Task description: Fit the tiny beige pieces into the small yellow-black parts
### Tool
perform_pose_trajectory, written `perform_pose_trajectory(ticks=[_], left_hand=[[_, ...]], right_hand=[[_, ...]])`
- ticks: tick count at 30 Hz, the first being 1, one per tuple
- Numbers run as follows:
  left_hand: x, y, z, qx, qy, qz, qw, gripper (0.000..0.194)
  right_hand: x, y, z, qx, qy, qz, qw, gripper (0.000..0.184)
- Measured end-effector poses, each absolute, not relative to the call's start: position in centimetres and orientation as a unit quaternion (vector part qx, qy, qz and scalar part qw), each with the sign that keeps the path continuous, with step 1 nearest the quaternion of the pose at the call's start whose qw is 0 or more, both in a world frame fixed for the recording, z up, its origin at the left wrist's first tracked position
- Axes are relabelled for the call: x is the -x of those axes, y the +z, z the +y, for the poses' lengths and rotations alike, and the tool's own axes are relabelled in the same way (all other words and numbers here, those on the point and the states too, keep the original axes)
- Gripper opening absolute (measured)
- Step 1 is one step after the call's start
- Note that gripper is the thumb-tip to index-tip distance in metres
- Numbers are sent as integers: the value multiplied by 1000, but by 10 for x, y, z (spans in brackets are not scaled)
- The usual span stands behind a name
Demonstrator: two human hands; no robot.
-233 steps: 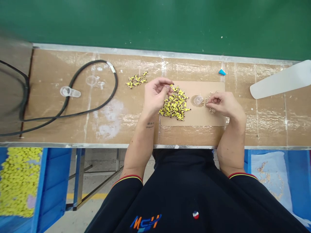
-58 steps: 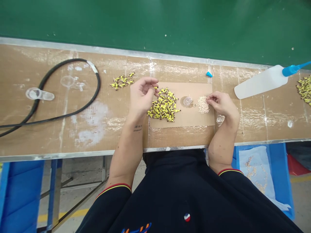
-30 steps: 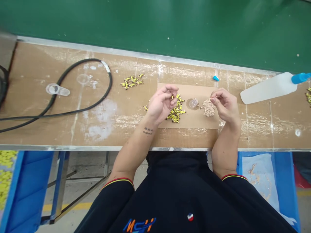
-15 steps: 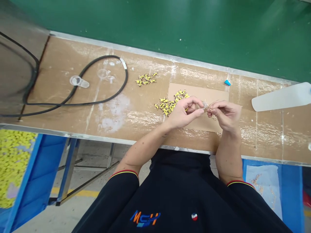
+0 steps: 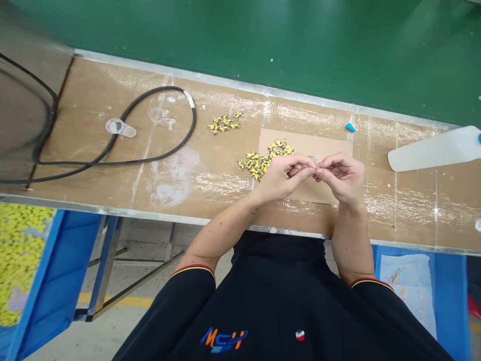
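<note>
The left hand (image 5: pixel 281 176) and right hand (image 5: pixel 341 175) are held together above the cardboard sheet (image 5: pixel 323 144), any pinched item hidden; small yellow parts (image 5: pixel 263 163) are heaped beside them.

Left hand (image 5: pixel 283 175), right hand (image 5: pixel 341 175), raised close together, fingertips (image 5: pixel 312 172) meeting, curled, apparently pinching, grip hard to make out

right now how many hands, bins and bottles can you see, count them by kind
hands: 2 (left hand, right hand)
bins: 2 (bin of yellow parts, paper-lined bin)
bottles: 1 (white plastic bottle)
total: 5
</note>
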State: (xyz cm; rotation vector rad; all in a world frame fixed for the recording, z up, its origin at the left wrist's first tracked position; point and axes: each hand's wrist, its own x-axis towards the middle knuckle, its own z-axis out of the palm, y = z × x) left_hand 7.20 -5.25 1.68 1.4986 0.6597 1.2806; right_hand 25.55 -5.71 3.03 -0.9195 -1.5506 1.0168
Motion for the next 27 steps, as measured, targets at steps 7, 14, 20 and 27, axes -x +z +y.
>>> perform_pose_trajectory(ticks=[7, 14, 20, 27], left_hand=[[-79, 9, -48, -480, 536, 254, 646, 38], [-83, 6, -48, -440, 528, 281, 670, 45], [-84, 4, -47, -410, 519, 282, 696, 48], [-85, 6, -47, -390, 502, 304, 710, 51]], right_hand=[[-247, 27, -56, 365, 250, -717, 538, 5], [-241, 23, -56, 397, 190, -740, 508, 11], [-238, 22, -57, 431, 128, -736, 506, 15], [-241, 21, -54, 408, 103, -763, 490, 12]])
